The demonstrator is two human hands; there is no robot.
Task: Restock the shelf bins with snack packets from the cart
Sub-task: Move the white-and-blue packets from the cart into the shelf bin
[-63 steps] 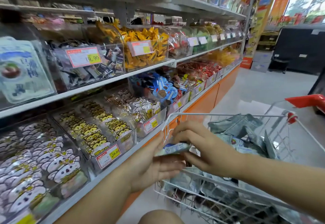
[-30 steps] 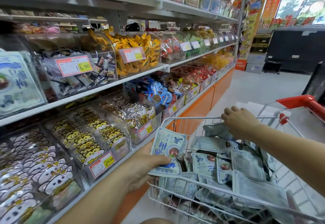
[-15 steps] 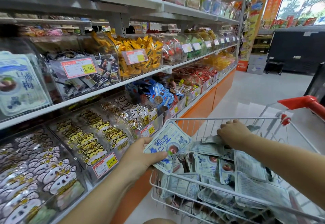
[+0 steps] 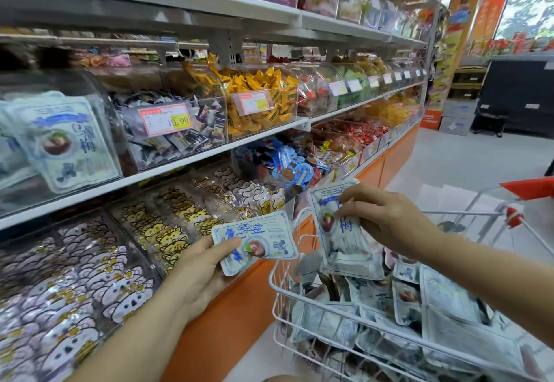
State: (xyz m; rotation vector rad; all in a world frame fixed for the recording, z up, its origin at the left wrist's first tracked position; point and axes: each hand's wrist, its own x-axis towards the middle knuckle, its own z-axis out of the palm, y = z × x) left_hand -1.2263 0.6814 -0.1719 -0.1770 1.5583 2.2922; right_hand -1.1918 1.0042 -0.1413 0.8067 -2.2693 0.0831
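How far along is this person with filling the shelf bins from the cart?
Done: matching packets already sit in the far-left bin on the middle shelf. In hand: the left hand grips a blue-white packet, and the right hand pinches a second packet over the cart. Left: many loose packets fill the cart, so most of the job looks ahead.

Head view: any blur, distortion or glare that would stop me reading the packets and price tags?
Head view: wide-angle bowing curves the white metal shelf edge; the pale blue-and-white snack packet in the left hand and the second packet in the right hand are slightly soft; the red-bordered price tag reads 19.90; farther tags unreadable; the lower-left corner smears.
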